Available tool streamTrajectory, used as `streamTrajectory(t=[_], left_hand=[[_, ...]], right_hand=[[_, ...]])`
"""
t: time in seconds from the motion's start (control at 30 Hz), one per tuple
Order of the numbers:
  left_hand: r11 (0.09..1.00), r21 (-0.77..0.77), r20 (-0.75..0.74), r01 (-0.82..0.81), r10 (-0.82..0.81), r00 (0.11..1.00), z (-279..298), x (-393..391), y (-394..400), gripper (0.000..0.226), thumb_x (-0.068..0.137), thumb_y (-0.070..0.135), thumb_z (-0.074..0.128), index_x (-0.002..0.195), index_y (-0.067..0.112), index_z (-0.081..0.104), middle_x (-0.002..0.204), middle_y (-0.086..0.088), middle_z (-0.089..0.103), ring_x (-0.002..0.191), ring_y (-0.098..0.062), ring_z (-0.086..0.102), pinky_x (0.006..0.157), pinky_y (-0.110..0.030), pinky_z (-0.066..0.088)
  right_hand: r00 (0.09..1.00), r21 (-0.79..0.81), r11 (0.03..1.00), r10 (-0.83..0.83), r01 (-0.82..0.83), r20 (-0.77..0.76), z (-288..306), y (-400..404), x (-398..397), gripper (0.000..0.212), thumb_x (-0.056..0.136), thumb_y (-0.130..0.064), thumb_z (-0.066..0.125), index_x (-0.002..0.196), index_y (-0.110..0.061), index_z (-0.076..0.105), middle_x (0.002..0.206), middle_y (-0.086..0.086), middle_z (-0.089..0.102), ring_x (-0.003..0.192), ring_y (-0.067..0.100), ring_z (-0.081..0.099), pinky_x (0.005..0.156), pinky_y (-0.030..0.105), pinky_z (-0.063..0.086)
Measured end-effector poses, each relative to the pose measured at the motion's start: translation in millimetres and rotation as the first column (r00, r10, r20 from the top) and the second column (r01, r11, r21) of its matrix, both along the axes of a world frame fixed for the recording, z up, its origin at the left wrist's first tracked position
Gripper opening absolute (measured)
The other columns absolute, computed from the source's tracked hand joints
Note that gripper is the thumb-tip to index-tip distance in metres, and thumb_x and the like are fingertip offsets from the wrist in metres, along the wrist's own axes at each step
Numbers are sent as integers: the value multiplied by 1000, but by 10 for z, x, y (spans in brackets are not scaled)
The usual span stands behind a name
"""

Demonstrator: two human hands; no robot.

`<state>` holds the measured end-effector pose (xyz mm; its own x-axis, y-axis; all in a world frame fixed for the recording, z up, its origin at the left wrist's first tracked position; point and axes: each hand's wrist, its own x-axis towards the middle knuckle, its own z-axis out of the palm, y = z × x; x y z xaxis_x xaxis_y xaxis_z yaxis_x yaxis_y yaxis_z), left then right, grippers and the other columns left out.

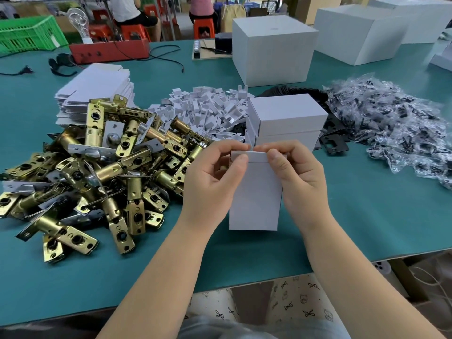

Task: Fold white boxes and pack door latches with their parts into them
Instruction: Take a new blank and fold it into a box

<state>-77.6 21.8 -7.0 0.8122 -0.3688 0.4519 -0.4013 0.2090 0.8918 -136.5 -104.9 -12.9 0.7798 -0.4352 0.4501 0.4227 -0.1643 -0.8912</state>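
Observation:
A small white box [254, 199] stands upright on the teal table [367, 228] in front of me. My left hand [215, 177] grips its upper left side, thumb on the top flap. My right hand [296, 172] pinches the flap's right end. Just behind it are two closed white boxes [288, 121], stacked. A big pile of brass door latches [97, 172] lies to the left. Flat box blanks [95, 91] are stacked behind the latches. White card inserts [203, 106] are heaped in the middle. Black strike plates [332, 140] and bagged screws [396, 128] lie to the right.
Large white cartons [274, 50] stand at the back of the table, with a red tool case [110, 51] and a green crate [29, 33] at the back left. People sit on red stools beyond. The table's front edge runs just below my forearms.

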Motion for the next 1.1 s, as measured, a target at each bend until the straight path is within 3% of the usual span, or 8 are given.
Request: streamTrajectory(t=[0.2,0.33,0.4,0.57,0.7,0.83,0.93,1.1], left_hand=[[999,33,-91,28,-25,996,-13,22,10,44,77,39,71,119,35,57,99,-5,70,88,-15,64,78,-33,53],[999,29,-71,19,-17,997,-12,23,24,54,71,41,76,121,44,54,99,4,73,90,-13,67,83,-34,55],[999,23,-68,29,-28,997,-14,22,30,58,70,40,78,121,47,52,102,2,73,92,-23,67,84,-37,56],[989,48,-51,142,-140,989,16,30,39,46,73,33,77,106,49,51,108,7,71,90,-16,64,79,-30,55],[965,157,2,211,-214,977,9,9,47,38,77,28,73,99,50,50,96,5,66,88,-14,66,73,-30,57],[953,193,13,235,-242,970,13,22,64,48,76,28,70,111,56,53,111,7,64,105,-20,65,85,-36,56],[938,238,59,251,-272,960,26,9,77,54,77,17,63,120,48,53,114,24,61,113,-5,60,87,-17,49],[920,280,41,273,-296,954,21,-4,91,47,74,16,57,109,46,56,102,27,59,93,3,58,76,-9,44]], right_hand=[[994,-33,996,-84,82,-70,90,-65,41,13,87,-38,57,81,-45,66,75,-3,58,72,15,51,65,27,42],[990,-32,993,-115,113,-76,207,-124,86,7,86,-35,56,86,-31,62,69,-22,64,69,-5,58,65,12,48],[992,-37,995,-95,92,-89,273,-162,88,12,88,-33,55,82,-25,62,63,-23,61,64,-7,57,59,10,48],[973,-121,975,-198,184,-122,388,-287,136,30,89,-43,53,66,-25,62,62,-7,51,61,10,44,59,26,34],[965,-114,975,-207,191,-161,440,-316,182,19,89,-37,53,75,-32,65,64,-24,60,59,-6,49,55,11,38],[952,-52,985,-172,164,-252,422,-354,222,16,92,-26,58,80,-33,66,79,-10,63,69,6,54,67,28,45],[949,29,995,-86,99,-303,419,-318,236,19,94,-16,59,82,-28,67,81,-3,66,72,17,57,70,38,47],[892,65,998,37,-9,-451,397,-295,213,21,94,-11,58,81,-24,68,77,1,68,66,19,58,63,33,48]])
